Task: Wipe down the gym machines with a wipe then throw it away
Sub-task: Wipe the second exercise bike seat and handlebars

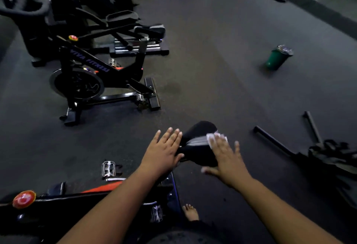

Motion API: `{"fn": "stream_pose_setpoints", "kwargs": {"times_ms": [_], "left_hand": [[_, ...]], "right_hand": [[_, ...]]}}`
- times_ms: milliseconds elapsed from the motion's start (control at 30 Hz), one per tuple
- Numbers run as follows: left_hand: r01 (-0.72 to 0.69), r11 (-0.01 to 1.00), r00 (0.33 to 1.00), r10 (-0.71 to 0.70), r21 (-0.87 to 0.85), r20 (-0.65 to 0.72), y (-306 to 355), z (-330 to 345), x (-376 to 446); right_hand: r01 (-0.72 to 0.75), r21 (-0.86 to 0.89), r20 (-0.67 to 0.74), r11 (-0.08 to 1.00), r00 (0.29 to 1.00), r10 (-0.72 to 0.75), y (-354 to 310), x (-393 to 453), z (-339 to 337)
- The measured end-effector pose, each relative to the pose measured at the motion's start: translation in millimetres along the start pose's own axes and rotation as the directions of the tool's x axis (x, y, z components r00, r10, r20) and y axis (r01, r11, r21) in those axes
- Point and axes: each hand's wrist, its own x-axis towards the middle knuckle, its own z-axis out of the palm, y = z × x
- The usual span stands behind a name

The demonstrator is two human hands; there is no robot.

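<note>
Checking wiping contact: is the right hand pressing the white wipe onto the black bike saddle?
Touching. Head view shows right hand flat on the white wipe, against the black saddle.

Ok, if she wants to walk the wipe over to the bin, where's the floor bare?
Bare floor runs from the saddle up to the green bin, between the spin bike on the left and the black bars lying on the right. It is crowded on the left and bottom right.
</note>
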Motion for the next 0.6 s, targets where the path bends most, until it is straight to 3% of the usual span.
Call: {"fn": "stream_pose_setpoints", "kwargs": {"times_ms": [100,233,300,433,500,600], "left_hand": [[-0.033,0.999,0.999,0.033,0.006,0.022,-2,-3,-4],[-0.112,0.994,0.993,0.112,-0.004,0.042,-11,-7,-6],[-0.169,0.985,0.985,0.17,-0.027,0.024,-15,-5,-5],[-0.195,0.98,0.98,0.196,-0.03,0.038,-18,-7,-10],[-0.183,0.983,0.981,0.183,-0.001,0.061,-17,-9,-11],[-0.147,0.989,0.986,0.146,0.011,0.075,-14,-13,-10]], "right_hand": [[-0.175,0.098,-0.058,0.98,0.982,0.181,-34,10,0],[0.018,-0.002,-0.001,1.0,1.0,-0.018,-84,-8,28],[0.015,-0.033,-0.026,0.999,1.0,-0.015,-68,-15,32],[-0.249,0.032,-0.075,0.968,0.965,0.251,-44,-14,19],[-0.205,0.03,-0.058,0.978,0.977,0.206,-59,-9,15],[0.009,-0.022,0.009,1.0,1.0,-0.009,-68,6,3]]}}
